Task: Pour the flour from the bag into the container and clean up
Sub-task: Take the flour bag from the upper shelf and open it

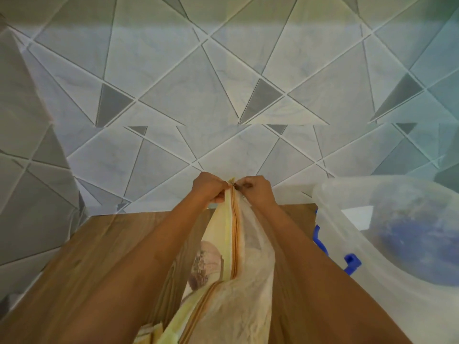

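Note:
A pale yellow and white flour bag [238, 274] with an orange zipper along its top stands on the wooden table [104, 264], stretched away from me. My left hand [210, 187] pinches the far end of the bag's top beside the zipper. My right hand [257, 189] grips the small dark zipper pull at that same far end. The zipper looks closed along its visible length. A clear plastic container [360, 234] with blue clips stands to the right of the bag, its inside showing a blurred blue shape.
A wall of grey and white triangular tiles [223, 83] rises right behind the table's far edge. The container's blue clip [351, 264] sits close to my right forearm. Bare wood shows on the table to the left of the bag.

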The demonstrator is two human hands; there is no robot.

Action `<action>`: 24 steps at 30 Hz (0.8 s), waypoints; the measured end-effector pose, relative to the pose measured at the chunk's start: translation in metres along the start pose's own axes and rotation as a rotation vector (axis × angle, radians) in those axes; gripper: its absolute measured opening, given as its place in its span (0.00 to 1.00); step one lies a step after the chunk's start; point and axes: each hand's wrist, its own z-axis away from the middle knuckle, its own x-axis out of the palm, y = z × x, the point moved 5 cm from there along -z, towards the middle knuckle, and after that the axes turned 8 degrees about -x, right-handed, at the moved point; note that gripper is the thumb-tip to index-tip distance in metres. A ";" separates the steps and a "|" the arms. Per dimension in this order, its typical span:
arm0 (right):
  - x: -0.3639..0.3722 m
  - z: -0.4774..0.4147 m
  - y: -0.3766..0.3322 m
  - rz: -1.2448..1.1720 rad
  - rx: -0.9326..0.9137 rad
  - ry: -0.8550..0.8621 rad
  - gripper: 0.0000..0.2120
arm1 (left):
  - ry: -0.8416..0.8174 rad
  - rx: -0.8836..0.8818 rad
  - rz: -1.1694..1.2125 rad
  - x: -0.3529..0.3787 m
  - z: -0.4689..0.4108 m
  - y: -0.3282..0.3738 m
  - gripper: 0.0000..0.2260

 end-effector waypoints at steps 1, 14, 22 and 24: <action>-0.003 0.000 -0.005 0.101 -0.053 0.013 0.07 | 0.023 0.000 0.002 -0.001 0.001 0.001 0.06; -0.031 0.039 -0.066 0.534 -0.366 -0.120 0.08 | -0.012 -0.004 -0.126 -0.033 0.021 0.019 0.14; -0.026 0.040 -0.065 0.522 -0.423 -0.124 0.07 | 0.040 0.034 -0.298 -0.012 0.024 0.014 0.06; -0.024 0.046 -0.069 0.475 -0.483 -0.325 0.06 | 0.199 0.092 -0.423 -0.017 0.023 0.014 0.06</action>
